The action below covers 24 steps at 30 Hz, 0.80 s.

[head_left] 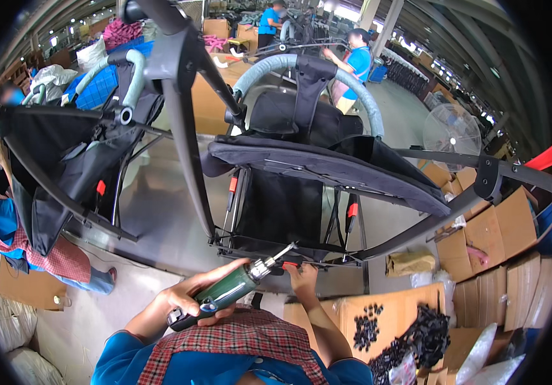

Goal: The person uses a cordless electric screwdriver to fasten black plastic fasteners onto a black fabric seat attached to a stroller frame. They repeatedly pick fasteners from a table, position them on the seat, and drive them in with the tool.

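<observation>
A green electric screwdriver with a silver chuck and a long thin bit lies in my left hand, fingers wrapped round its body. Its bit points up and right toward a black stroller frame. My right hand is closed at the lower edge of that frame, beside a small red part; what its fingers pinch is too small to make out. Above both hands stretches the stroller's black fabric seat, with a padded black panel and a grey-wrapped curved bar beyond it.
On my right, a cardboard surface bears piles of small black parts. Cardboard boxes and a fan stand farther right. Another stroller is at left, near a co-worker in a checked apron. Two people stand at the back.
</observation>
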{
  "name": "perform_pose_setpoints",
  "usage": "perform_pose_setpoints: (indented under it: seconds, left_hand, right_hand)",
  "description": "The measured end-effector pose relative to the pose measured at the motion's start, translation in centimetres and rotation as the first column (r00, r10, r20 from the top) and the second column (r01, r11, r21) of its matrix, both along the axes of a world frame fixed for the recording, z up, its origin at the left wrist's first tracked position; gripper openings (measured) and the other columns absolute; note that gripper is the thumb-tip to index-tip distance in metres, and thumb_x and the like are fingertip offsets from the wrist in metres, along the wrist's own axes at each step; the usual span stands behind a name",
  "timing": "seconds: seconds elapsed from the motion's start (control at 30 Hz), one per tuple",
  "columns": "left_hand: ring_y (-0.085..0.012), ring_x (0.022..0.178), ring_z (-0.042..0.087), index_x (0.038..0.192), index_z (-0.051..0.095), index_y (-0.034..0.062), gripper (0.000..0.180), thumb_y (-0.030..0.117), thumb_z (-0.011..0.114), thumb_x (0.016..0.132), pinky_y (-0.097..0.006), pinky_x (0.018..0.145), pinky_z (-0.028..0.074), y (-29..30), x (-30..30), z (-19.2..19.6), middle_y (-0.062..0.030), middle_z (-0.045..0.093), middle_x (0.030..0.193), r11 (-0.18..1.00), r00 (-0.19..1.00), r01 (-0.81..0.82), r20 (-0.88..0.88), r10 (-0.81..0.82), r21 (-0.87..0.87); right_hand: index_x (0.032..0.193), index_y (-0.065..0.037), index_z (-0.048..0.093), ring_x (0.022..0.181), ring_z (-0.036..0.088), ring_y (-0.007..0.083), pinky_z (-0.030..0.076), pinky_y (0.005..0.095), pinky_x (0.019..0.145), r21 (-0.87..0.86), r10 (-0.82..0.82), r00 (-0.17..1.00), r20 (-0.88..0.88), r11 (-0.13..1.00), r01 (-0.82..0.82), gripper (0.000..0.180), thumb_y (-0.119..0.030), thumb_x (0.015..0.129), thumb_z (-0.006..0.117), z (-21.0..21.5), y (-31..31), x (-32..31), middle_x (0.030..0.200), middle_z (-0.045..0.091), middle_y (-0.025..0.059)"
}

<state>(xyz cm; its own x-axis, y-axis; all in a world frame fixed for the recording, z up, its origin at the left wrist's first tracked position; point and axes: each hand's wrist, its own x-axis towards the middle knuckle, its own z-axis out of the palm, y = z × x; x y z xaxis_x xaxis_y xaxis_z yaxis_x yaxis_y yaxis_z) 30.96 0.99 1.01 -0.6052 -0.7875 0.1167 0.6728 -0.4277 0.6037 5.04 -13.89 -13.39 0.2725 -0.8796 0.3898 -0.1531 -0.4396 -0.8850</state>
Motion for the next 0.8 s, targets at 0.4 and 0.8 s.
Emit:
perform_pose_setpoints:
  seconds: [0.4,0.8]
  left_hand:
    - [-0.0228,0.078,0.062,0.16,0.004,0.0161,0.127,0.019,0.088,0.065,-0.027,0.053,0.051,7.5,-0.6,-2.2,-0.0264,0.05,0.112,0.996,0.997,-0.064,-0.057,0.06,-0.057]
    - [-0.0246,0.08,0.061,0.159,-0.001,0.0091,0.126,0.022,0.085,0.068,-0.028,0.052,0.051,9.9,-2.4,-4.0,-0.0278,0.052,0.115,0.962,0.966,-0.246,-0.111,0.233,-0.118]
  right_hand:
    - [0.088,-0.007,0.072,0.066,0.068,0.0319,0.052,0.0425,0.063,-0.04,0.13,0.747,-0.652,0.978,-0.205,0.032,-0.039,0.088,0.071,10.9,8.9,-3.1,0.076,0.069,0.014]
    - [0.092,-0.006,0.075,0.085,0.07,0.0405,0.055,0.0485,0.078,-0.075,-0.031,0.639,-0.769,0.996,-0.042,0.075,-0.078,0.083,0.051,12.6,-5.2,18.6,0.083,0.073,0.0181]
